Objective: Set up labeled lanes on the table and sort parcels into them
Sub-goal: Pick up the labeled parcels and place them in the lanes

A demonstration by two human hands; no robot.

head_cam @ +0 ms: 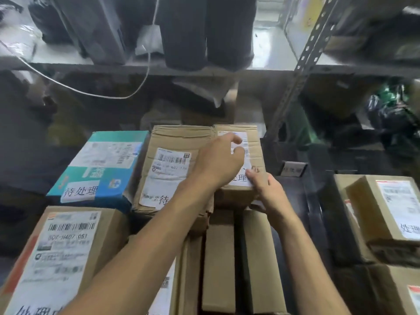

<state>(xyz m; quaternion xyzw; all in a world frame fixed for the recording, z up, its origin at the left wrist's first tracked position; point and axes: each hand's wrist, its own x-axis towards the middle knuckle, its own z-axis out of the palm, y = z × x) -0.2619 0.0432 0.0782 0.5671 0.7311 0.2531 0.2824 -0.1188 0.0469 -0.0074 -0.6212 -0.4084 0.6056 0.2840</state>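
- We see the right hand (267, 192) gripping the near right corner of the small parcel (256, 153), one finger on its handwritten label (241, 178); we judge that this steadies the box and presses the label flat
- The left hand (218, 162) arches over the parcel top, fingers bent at the shipping label (243, 135); we cannot tell whether it grips or only touches
- The small parcel sits under both hands, touching the middle parcel (170, 169) on its left, in a row with the teal parcel (102, 164); we judge that the row forms one lane, labels facing us for reading
- A black bin (300, 196) lies just right of the small parcel
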